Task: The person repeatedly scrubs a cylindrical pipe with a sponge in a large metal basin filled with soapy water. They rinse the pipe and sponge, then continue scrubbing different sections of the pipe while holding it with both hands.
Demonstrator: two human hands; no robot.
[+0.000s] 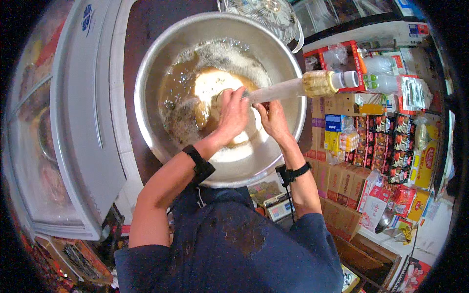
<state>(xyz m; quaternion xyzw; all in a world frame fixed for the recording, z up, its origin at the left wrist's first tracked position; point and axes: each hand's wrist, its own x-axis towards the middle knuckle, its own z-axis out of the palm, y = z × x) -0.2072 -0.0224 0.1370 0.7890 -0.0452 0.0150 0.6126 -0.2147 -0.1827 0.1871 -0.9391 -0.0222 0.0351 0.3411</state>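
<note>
A wide metal basin (146, 112) holds brown, foamy liquid (178, 83) with a bright glare in its middle. Above it slants a long translucent tube (281, 91) with a yellowed collar and a pale grey end, pointing up to the right. My left hand (233, 115) is closed at the tube's lower end, over the liquid; a round rim shows beside its fingers, too unclear to name. Just beneath that same end, my right hand (273, 119) has its fingers curled, thumb and forefinger at the tube. What the left fingers grip is hidden.
Behind the basin stands a fan with a wire guard (266, 17). A grey-lidded freezer or display case (88, 97) runs along the left. Stacked cartons (342, 183) and packaged goods (376, 141) fill the right side. My dark shirt (229, 244) touches near the basin's front rim.
</note>
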